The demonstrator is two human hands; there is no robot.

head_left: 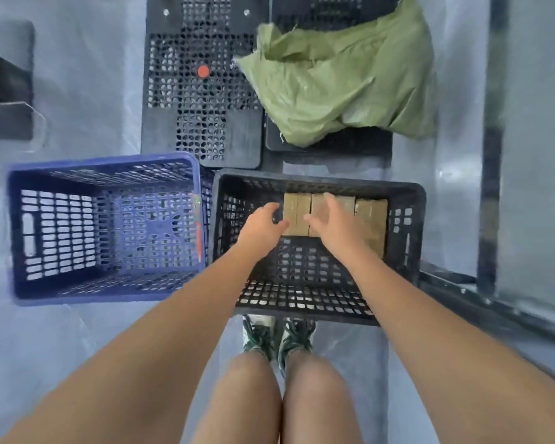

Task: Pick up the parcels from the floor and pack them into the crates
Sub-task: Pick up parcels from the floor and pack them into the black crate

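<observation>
Pallets (pixel 202 91) on grey floor (pixel 87 91)

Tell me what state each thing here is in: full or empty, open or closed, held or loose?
Black crate: partly filled, brown parcels lined along its far side.
Parcels: lying inside the black crate, side by side.
Blue crate: no parcels seen in it.
Green sack: crumpled, lying on the black pallets.
Left hand: fingers loosely curled, at the leftmost parcel.
Right hand: fingers spread over the parcels, holding nothing.
</observation>
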